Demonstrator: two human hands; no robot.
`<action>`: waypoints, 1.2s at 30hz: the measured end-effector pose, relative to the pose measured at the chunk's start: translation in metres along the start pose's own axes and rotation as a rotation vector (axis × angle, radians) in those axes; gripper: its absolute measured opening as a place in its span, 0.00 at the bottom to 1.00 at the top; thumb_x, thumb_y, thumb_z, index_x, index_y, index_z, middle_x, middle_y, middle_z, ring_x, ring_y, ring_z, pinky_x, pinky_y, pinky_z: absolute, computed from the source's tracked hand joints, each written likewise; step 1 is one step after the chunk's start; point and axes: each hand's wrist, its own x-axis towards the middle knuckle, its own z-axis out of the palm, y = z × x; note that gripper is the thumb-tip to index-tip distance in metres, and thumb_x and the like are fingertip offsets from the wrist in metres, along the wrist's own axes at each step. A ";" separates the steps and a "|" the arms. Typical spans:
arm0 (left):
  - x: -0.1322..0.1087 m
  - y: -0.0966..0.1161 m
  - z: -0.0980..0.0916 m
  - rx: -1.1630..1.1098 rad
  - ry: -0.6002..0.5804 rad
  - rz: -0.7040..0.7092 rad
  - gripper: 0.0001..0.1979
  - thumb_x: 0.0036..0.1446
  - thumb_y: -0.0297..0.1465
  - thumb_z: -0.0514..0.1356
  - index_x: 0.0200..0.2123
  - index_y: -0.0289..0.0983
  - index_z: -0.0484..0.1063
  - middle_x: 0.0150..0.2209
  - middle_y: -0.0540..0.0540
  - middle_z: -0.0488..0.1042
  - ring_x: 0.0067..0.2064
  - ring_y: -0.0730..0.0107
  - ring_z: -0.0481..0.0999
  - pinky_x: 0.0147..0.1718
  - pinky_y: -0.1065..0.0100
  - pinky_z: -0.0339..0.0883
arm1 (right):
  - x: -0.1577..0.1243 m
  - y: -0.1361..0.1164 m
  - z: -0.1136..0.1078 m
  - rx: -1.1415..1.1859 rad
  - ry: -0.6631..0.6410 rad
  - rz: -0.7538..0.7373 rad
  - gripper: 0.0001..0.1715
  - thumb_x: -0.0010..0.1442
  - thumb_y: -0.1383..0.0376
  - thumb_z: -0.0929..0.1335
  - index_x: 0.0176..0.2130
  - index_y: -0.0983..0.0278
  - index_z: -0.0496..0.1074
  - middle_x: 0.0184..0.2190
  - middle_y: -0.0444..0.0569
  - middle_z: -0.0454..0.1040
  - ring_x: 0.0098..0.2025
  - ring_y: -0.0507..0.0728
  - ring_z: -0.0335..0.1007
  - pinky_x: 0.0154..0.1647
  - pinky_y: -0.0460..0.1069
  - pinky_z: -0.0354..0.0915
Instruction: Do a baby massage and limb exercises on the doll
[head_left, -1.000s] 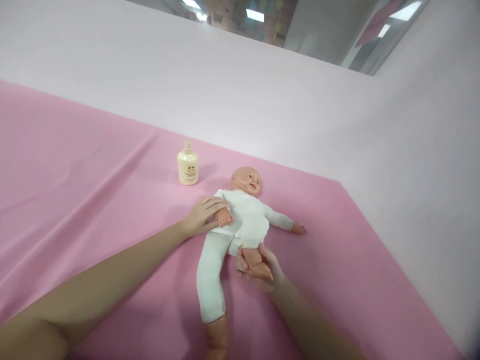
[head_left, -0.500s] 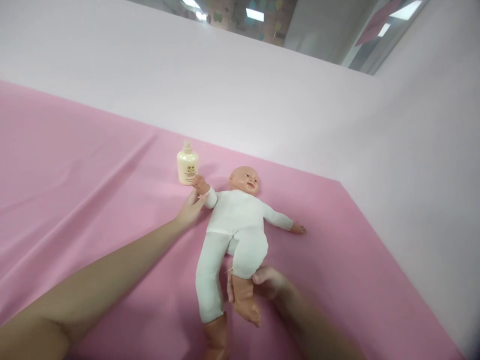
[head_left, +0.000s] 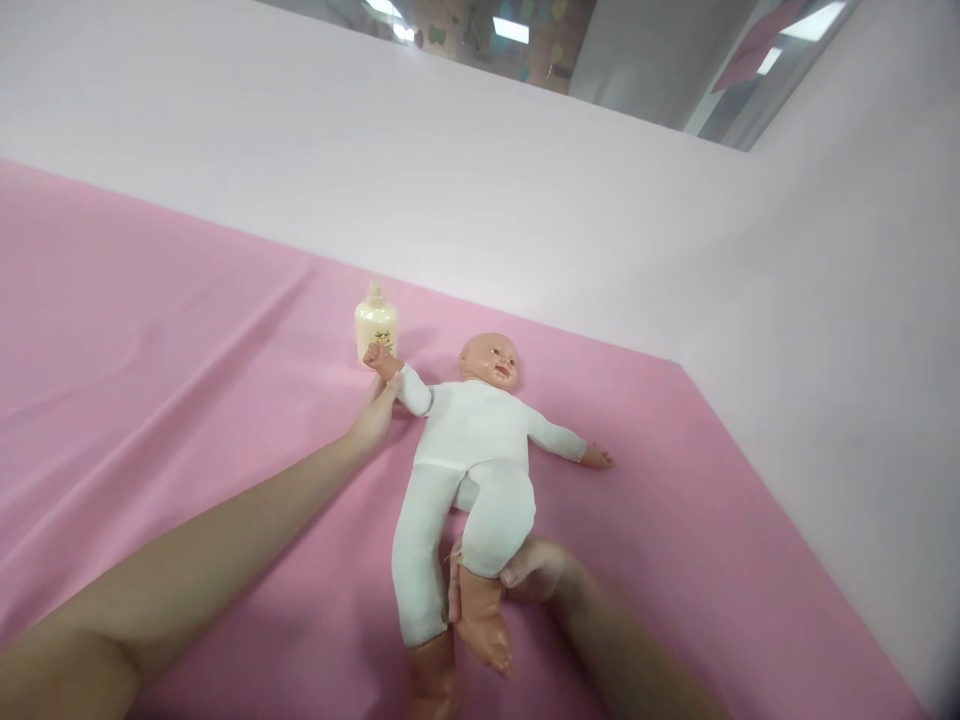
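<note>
A baby doll (head_left: 478,425) in a white suit lies face up, its head away from me and its legs toward me. My left hand (head_left: 377,410) is closed around the doll's forearm on the left, just below its small fist. Around the lower leg on the right, near the bare ankle, my right hand (head_left: 534,572) is wrapped, with the thumb on the near side and fingers partly hidden behind the leg. That knee is bent. The doll's other arm lies stretched out to the right.
A pump bottle of pale yellow liquid (head_left: 375,325) stands behind the doll's raised fist. Pink cloth (head_left: 247,330) covers the surface, with folds at the left. White walls (head_left: 600,230) rise behind and at the right, below a window (head_left: 637,60).
My left hand has shifted slightly left with the doll's forearm, so its fist now overlaps the bottle. The bent leg's foot has moved a little down and left with my right hand.
</note>
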 end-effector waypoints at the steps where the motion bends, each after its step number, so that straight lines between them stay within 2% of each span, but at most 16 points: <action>1: -0.002 0.001 0.001 0.006 -0.013 0.027 0.27 0.62 0.54 0.59 0.54 0.41 0.70 0.52 0.41 0.77 0.56 0.53 0.77 0.52 0.55 0.73 | 0.000 0.000 0.000 0.002 0.009 -0.012 0.35 0.47 0.50 0.77 0.47 0.69 0.75 0.39 0.60 0.82 0.42 0.64 0.79 0.47 0.56 0.68; 4: -0.007 0.001 0.003 0.048 -0.072 0.110 0.27 0.61 0.52 0.61 0.54 0.39 0.70 0.52 0.41 0.76 0.57 0.53 0.75 0.57 0.55 0.70 | -0.001 0.002 -0.002 0.014 0.044 -0.083 0.32 0.48 0.48 0.76 0.44 0.67 0.75 0.37 0.56 0.82 0.39 0.61 0.78 0.43 0.53 0.69; 8: -0.016 0.005 0.004 0.164 -0.200 0.198 0.29 0.61 0.52 0.61 0.55 0.37 0.70 0.51 0.38 0.77 0.54 0.51 0.76 0.56 0.53 0.69 | 0.001 0.005 -0.003 0.022 0.099 -0.174 0.34 0.50 0.42 0.75 0.42 0.67 0.75 0.33 0.54 0.80 0.32 0.58 0.76 0.33 0.50 0.68; 10: -0.021 0.011 0.004 0.288 -0.275 0.295 0.27 0.61 0.51 0.62 0.54 0.38 0.71 0.50 0.37 0.77 0.54 0.50 0.76 0.56 0.51 0.68 | 0.002 0.005 -0.002 0.042 0.170 -0.217 0.35 0.52 0.41 0.74 0.42 0.68 0.75 0.31 0.52 0.78 0.30 0.57 0.74 0.31 0.50 0.67; 14: -0.030 0.026 0.005 0.557 -0.495 0.569 0.23 0.60 0.45 0.64 0.54 0.40 0.72 0.52 0.38 0.77 0.55 0.49 0.74 0.59 0.49 0.65 | 0.002 0.001 0.001 0.097 0.394 -0.339 0.34 0.57 0.41 0.72 0.45 0.69 0.76 0.28 0.48 0.74 0.28 0.53 0.69 0.30 0.48 0.67; 17: -0.033 0.031 0.006 0.629 -0.554 0.667 0.21 0.62 0.42 0.62 0.56 0.40 0.71 0.53 0.38 0.77 0.56 0.50 0.74 0.59 0.50 0.64 | 0.001 0.000 0.001 0.112 0.470 -0.355 0.34 0.58 0.42 0.72 0.45 0.69 0.77 0.28 0.48 0.74 0.28 0.53 0.69 0.29 0.48 0.67; 22: -0.031 0.030 0.006 0.648 -0.536 0.647 0.22 0.63 0.42 0.60 0.57 0.40 0.70 0.54 0.39 0.76 0.56 0.50 0.74 0.58 0.51 0.65 | 0.002 0.001 -0.001 0.080 0.429 -0.329 0.34 0.55 0.41 0.73 0.41 0.70 0.76 0.27 0.48 0.74 0.27 0.52 0.70 0.29 0.47 0.67; 31: -0.029 0.030 0.008 0.627 -0.451 0.556 0.21 0.64 0.44 0.59 0.54 0.39 0.70 0.53 0.39 0.77 0.55 0.52 0.75 0.58 0.52 0.67 | 0.002 0.006 -0.004 0.053 0.208 -0.229 0.34 0.53 0.42 0.73 0.44 0.69 0.75 0.31 0.52 0.78 0.26 0.53 0.71 0.25 0.47 0.65; 36: -0.026 0.036 0.013 0.528 -0.441 0.586 0.14 0.66 0.43 0.57 0.43 0.38 0.71 0.43 0.40 0.79 0.46 0.57 0.77 0.51 0.55 0.70 | 0.001 0.009 -0.008 0.012 0.127 -0.176 0.33 0.52 0.44 0.74 0.42 0.69 0.76 0.33 0.55 0.80 0.29 0.55 0.74 0.28 0.47 0.65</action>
